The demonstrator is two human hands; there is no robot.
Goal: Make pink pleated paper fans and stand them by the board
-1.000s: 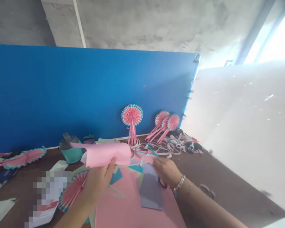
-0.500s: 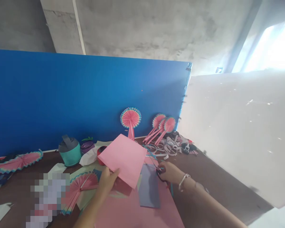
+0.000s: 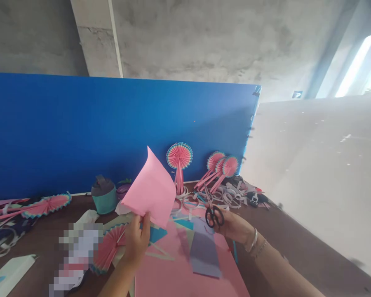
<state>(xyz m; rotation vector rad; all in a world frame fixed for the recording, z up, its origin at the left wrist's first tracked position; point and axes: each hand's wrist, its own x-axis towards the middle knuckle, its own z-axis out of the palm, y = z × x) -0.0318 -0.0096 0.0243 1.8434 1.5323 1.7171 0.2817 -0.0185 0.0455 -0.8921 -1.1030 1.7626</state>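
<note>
Holds up a pink sheet (image 3: 151, 189) by its near edge, pinched firmly between thumb and fingers of the left hand (image 3: 137, 237), above the far part of a cluttered dark table (image 3: 272, 239). Grips black-handled scissors (image 3: 211, 205) in the right hand (image 3: 235, 225), to the right of the paper and apart from it, blades toward the far side; cannot tell from the blur whether parted or together.

Pinches the sheet at one edge only, probably to leave most of its face free, and so lets the far corner curl upward. Holds the scissors well to one side, likely to spare the paper a stray nick.

Spread below, seemingly within easy reach: larger pink paper (image 3: 188, 284) and a grey-purple card (image 3: 205, 253). Stood far off by a blue panel (image 3: 111, 123), perhaps to stay out of the way: an upright rosette (image 3: 179, 156) and, to its right, leaning rosettes (image 3: 230, 166).

Now tilts the pink sheet more steeply, in place of the flatter diamond of half a second earlier, and uncovers the upright rosette's stem. Also raises the scissors farther from the grey-purple card, loops turned toward the near side.
</note>
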